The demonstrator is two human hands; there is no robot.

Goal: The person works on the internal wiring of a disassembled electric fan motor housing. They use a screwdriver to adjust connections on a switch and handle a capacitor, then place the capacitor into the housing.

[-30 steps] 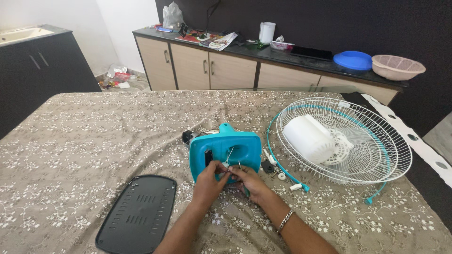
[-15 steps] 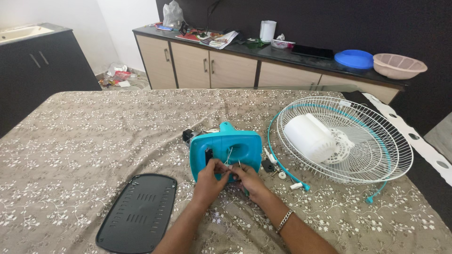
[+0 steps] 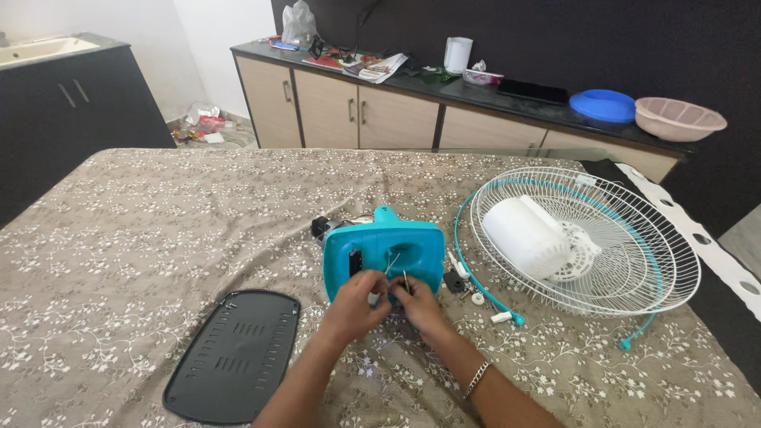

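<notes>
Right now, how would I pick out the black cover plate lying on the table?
Start at the table with the floral brown cloth and find the teal fan base that both hands work on. The black cover plate lies flat on the cloth, apart from the left hand. It is the only dark, rounded slab with rows of vent slots.

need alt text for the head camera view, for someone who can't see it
Two bare hands, left hand and right hand, work together at the near edge of a turquoise fan base housing on a floral tablecloth. A black vented cover plate lies to the left, a white wire fan guard to the right.
</notes>
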